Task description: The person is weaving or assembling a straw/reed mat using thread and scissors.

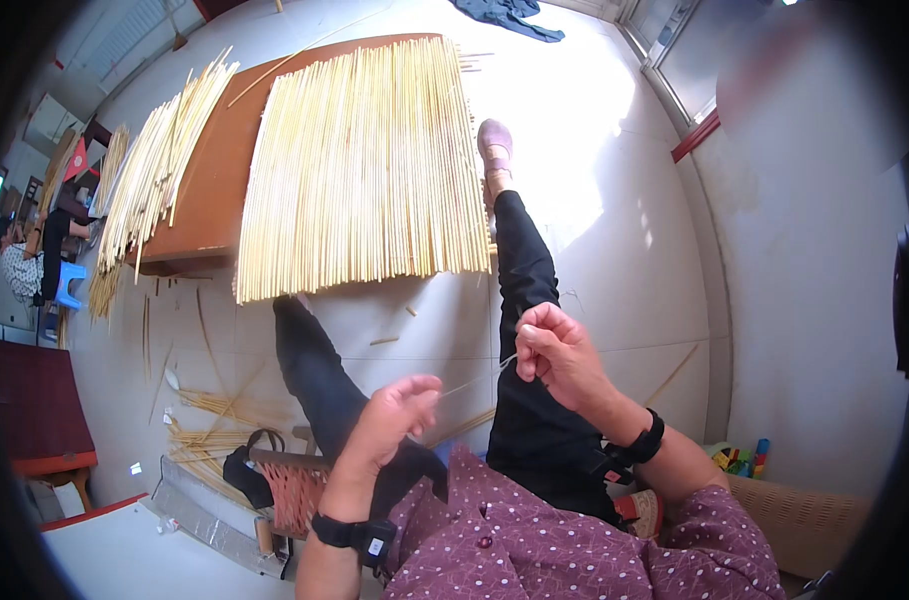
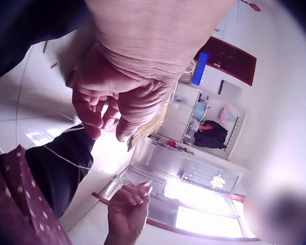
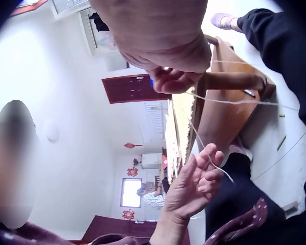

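My left hand is raised over the left thigh, its thumb and fingers pinching a thin white string. Over the right thigh, my right hand grips the same string between thumb and curled fingers. The string runs across the gap between both hands, and a loose end hangs past the left fingers in the right wrist view. Beyond the knees lies a wide mat of straight pale stalks, laid side by side on a low brown wooden table. Neither hand touches the mat.
A bundle of loose stalks lies along the table's left side. More stalks are scattered on the tiled floor beside a woven seat. A wall stands to the right. Another person sits far left near a blue stool.
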Tool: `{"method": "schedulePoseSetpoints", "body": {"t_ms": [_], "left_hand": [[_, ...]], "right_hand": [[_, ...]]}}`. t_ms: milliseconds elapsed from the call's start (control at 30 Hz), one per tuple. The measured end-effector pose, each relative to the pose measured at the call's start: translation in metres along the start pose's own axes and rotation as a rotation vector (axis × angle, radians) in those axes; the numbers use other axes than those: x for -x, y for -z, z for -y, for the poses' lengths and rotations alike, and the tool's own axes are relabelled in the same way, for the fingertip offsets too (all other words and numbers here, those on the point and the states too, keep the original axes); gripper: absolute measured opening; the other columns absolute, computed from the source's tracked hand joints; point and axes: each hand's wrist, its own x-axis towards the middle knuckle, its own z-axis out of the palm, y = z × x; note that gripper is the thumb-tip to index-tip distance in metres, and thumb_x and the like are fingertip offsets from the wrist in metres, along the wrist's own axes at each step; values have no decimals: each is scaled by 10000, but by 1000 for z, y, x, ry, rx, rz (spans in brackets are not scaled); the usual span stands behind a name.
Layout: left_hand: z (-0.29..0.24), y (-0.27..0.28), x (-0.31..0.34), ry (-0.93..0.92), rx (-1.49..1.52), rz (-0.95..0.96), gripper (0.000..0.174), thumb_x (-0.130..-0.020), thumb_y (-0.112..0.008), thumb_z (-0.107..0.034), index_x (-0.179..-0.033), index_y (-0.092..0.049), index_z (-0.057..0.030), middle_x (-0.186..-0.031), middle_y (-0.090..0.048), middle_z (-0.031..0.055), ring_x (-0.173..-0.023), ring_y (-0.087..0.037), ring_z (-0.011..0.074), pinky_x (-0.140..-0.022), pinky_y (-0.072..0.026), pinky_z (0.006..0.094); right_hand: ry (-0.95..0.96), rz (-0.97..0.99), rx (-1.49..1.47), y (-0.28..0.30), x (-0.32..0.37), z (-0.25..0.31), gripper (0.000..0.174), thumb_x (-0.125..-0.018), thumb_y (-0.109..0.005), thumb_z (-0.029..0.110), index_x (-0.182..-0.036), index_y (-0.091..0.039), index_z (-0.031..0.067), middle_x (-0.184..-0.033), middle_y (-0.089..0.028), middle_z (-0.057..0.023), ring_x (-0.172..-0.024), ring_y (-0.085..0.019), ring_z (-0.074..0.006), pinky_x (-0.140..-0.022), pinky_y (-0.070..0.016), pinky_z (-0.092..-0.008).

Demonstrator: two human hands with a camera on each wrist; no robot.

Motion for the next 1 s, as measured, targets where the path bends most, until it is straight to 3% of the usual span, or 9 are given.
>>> {"method": "schedulePoseSetpoints", "body": {"t_ms": [67, 167, 300, 433, 500, 600, 733, 833, 1000], "left_hand": [[2, 18, -14, -48, 39, -92, 272, -918, -611, -197, -1137, -554, -45, -1066, -585, 37, -837, -606, 126, -627, -476, 215], [-10, 47, -29, -156, 315, -197, 288, -920, -619, -239, -1135, -551, -60, -1079, -592, 58, -916, -606, 163, -705, -496, 258], [-27, 91, -52, -314, 508, -328, 318, -906, -642, -291, -1125, -549, -80, -1096, -589, 68, -1018, -577, 188, -825, -490, 321], [-46, 131, -76, -549, 693, -540, 418, -843, -722, -302, -1134, -526, -74, -1056, -552, 41, -1046, -510, 178, -932, -410, 414], [-56, 146, -80, -625, 710, -618, 428, -839, -728, -300, -1132, -523, -65, -1022, -562, 38, -975, -524, 164, -890, -438, 385], [-69, 170, -82, -764, 709, -599, 351, -862, -703, -218, -1098, -514, -40, -1056, -591, 74, -924, -588, 181, -795, -522, 344], [-65, 198, -92, -782, 766, -707, 254, -881, -654, -90, -1087, -518, -29, -1068, -609, 121, -957, -616, 234, -841, -534, 385], [-48, 191, -86, -768, 696, -734, 204, -878, -661, -113, -998, -519, -29, -983, -600, 79, -850, -628, 187, -720, -570, 317], [-21, 161, -59, -742, 693, -784, 209, -908, -629, -159, -968, -502, -5, -954, -594, 96, -831, -635, 195, -756, -578, 341]], "right_hand": [[-91, -193, 303, 22, -15, -3, 76, -916, -583, 89, -974, -535, 78, -706, -573, -32, -554, -557, -107, -515, -478, -238], [-48, -299, 480, 47, -37, -3, 55, -907, -567, 66, -959, -555, 52, -703, -578, -26, -550, -557, -98, -513, -479, -235], [-36, -354, 336, 52, -74, -13, 114, -916, -567, 141, -944, -579, 31, -773, -589, -33, -663, -602, -123, -635, -534, -263], [-171, -302, 104, 40, -121, -16, 406, -928, -567, 433, -988, -592, 33, -839, -612, -45, -734, -630, -147, -723, -546, -284], [-141, -233, 146, 20, -133, -14, 356, -940, -563, 385, -1051, -580, 47, -936, -640, -40, -800, -634, -138, -736, -548, -290], [-133, -275, 324, 22, -148, -20, 222, -915, -623, 245, -1045, -581, 70, -925, -640, -15, -807, -624, -109, -720, -541, -302], [-109, -276, 404, 25, -144, -12, 216, -905, -632, 247, -1020, -584, 71, -885, -641, 5, -774, -623, -94, -664, -536, -277], [-93, -287, 465, 33, -136, -5, 214, -901, -631, 251, -1014, -587, 75, -869, -641, 6, -749, -624, -90, -615, -529, -248], [-105, -298, 459, 44, -116, -3, 224, -903, -620, 254, -1035, -581, 78, -872, -641, 3, -716, -626, -80, -584, -522, -229]]}}
